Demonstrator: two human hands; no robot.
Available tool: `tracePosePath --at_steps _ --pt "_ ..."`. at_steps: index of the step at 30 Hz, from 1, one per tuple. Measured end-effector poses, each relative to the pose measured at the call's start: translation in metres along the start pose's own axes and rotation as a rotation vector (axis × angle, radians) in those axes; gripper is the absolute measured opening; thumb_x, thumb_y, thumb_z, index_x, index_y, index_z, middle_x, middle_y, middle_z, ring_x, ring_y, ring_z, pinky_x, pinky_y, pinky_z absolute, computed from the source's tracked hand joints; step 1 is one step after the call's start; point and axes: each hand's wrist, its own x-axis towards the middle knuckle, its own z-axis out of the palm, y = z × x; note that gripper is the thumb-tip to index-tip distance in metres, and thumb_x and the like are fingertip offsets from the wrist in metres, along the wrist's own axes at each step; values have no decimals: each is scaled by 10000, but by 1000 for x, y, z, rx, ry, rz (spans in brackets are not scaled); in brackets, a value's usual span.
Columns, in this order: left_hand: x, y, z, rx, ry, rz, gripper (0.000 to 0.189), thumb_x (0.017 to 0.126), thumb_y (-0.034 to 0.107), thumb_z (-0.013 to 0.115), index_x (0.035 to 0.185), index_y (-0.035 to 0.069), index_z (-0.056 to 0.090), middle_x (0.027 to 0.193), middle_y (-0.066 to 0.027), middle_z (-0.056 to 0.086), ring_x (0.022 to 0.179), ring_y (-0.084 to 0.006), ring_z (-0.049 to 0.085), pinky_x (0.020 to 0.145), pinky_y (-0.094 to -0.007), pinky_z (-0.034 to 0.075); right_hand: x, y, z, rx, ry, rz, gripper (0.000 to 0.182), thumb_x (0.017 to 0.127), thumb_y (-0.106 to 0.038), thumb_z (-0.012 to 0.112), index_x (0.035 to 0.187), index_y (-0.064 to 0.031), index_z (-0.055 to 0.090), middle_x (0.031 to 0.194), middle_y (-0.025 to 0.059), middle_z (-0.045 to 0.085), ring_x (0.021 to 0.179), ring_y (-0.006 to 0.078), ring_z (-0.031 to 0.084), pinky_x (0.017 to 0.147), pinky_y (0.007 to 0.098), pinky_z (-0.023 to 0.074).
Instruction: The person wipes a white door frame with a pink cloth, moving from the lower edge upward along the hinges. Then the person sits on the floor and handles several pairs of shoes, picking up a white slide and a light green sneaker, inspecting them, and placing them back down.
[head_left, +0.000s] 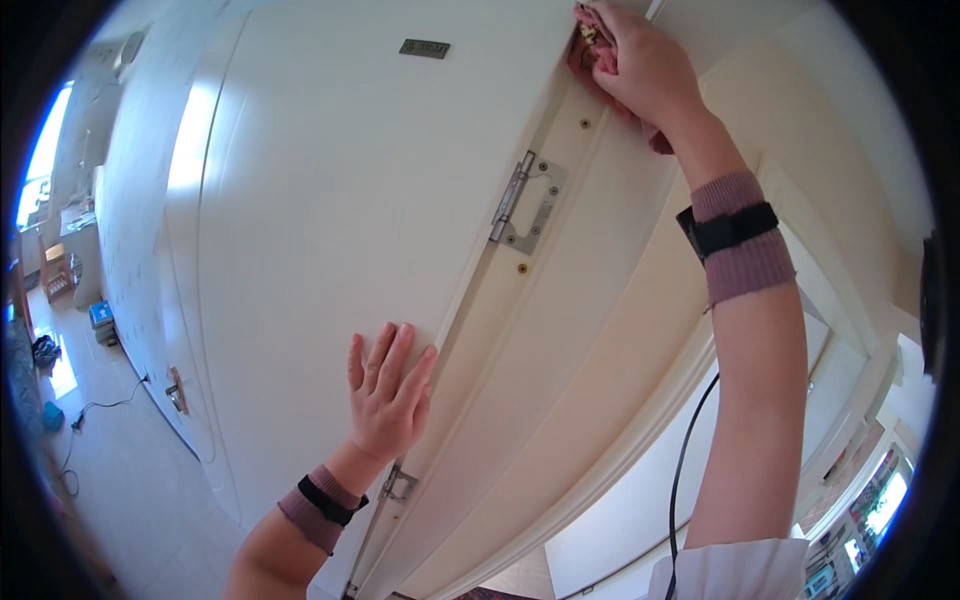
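Note:
My right hand (649, 67) is raised to the top of the door frame (555, 300), closed around a crumpled pink cloth (604, 64) that touches the frame's upper corner. Flat against the white door (322, 195), near its hinged edge, lies my left hand (390, 397), fingers spread and holding nothing. Between the two hands is a metal hinge (529, 202) with screws; a lower hinge (399, 484) shows beside my left wrist. A small metal plate (424, 49) with writing is fixed high on the door.
The door handle (177, 391) is at the left. Beyond it, a black cable (112, 405) runs over the tiled floor (142, 480), near a stack of books or boxes (103, 322). Another black cable (679, 480) hangs beside my right arm. A white curved moulding (622, 457) runs along the frame's right side.

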Motion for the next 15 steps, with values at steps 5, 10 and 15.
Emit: tracePosePath --at_steps 5,10,15 --pt "0 2 -1 -16 1 -10 381 986 179 562 1338 38 606 1541 -255 471 1454 -450 418 1225 -637 200 -22 -23 -5 140 43 -36 485 785 -143 695 1256 -70 607 1131 169 681 1058 373 664 909 455 551" --pt "2 2 1 -19 58 -16 401 957 126 581 1353 89 628 1548 -210 484 1455 -405 438 1228 -620 218 -76 -54 4 147 79 -42 662 728 -90 769 1356 -167 576 1149 100 640 1081 335 620 922 446 535" --pt "0 0 0 1 30 13 361 983 160 567 1317 32 614 1534 -259 478 1451 -446 424 1222 -631 219 -114 -85 8 138 176 -70 697 681 -28 784 1341 -163 602 1169 64 642 1074 315 624 900 436 538"
